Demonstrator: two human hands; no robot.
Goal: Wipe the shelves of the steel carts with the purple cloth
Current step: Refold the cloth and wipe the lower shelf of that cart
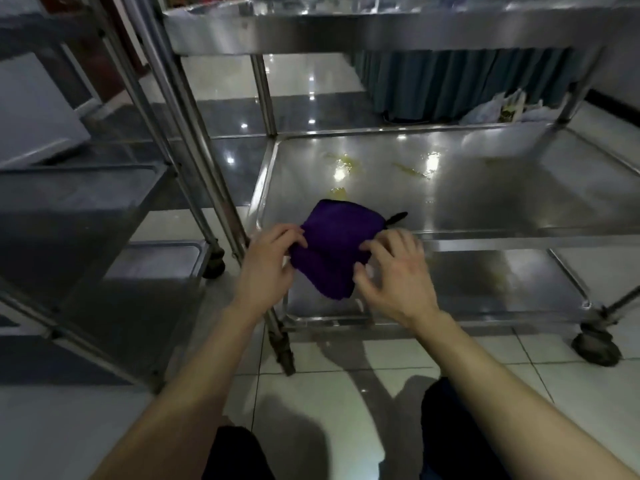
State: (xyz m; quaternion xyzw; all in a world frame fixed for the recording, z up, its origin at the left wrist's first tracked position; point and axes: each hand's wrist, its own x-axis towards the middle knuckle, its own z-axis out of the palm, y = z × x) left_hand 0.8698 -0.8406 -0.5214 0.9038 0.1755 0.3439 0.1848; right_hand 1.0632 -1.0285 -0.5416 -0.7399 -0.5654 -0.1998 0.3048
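The folded purple cloth (pixel 334 249) hangs over the front left corner of the middle shelf (pixel 485 199) of a steel cart. My left hand (pixel 268 268) pinches the cloth's left edge. My right hand (pixel 394 275) grips its right side, fingers spread and partly blurred. Yellowish smears (pixel 346 164) lie on the middle shelf beyond the cloth. The cart's bottom shelf (pixel 485 285) shows below, and its top shelf (pixel 346 32) is overhead.
A second steel cart (pixel 79 209) stands close on the left, its posts (pixel 194 140) beside my left hand. Caster wheels (pixel 595 348) rest on the white tiled floor. A dark skirted table (pixel 460 84) and plastic bags (pixel 498 109) sit behind. My knees are at the bottom.
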